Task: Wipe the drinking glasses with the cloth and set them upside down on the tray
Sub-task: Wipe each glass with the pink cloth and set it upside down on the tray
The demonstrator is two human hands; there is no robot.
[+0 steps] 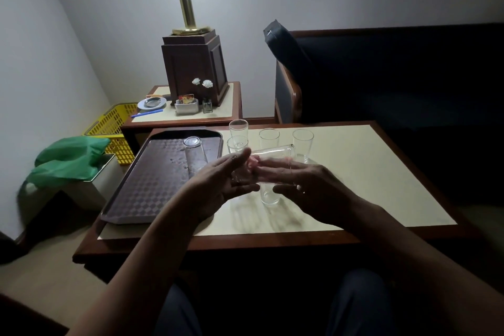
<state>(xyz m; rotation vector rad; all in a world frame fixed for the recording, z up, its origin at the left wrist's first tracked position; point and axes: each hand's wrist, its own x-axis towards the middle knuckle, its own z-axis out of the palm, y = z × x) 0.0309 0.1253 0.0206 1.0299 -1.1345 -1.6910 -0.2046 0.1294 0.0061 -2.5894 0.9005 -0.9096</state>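
Observation:
A clear drinking glass (pixel 275 154) lies on its side in the air over the table, mouth toward the right. My left hand (pixel 218 185) grips its base end between thumb and fingers. My right hand (pixel 311 188) holds its body, fingers stretched along it. Below my hands another glass (pixel 268 196) stands upright on the table. One glass (pixel 195 157) stands upside down on the brown checkered tray (pixel 152 194) at the left. Several upright glasses (pixel 269 138) stand in a group behind my hands. No cloth shows plainly.
The tray lies on the left part of the cream-topped table (pixel 368 177). A bin with a green bag (pixel 68 161) and a yellow basket (pixel 114 128) stand at the left. Behind is a side table (pixel 218 114) with a lamp base; a dark sofa (pixel 395 76) is at the right.

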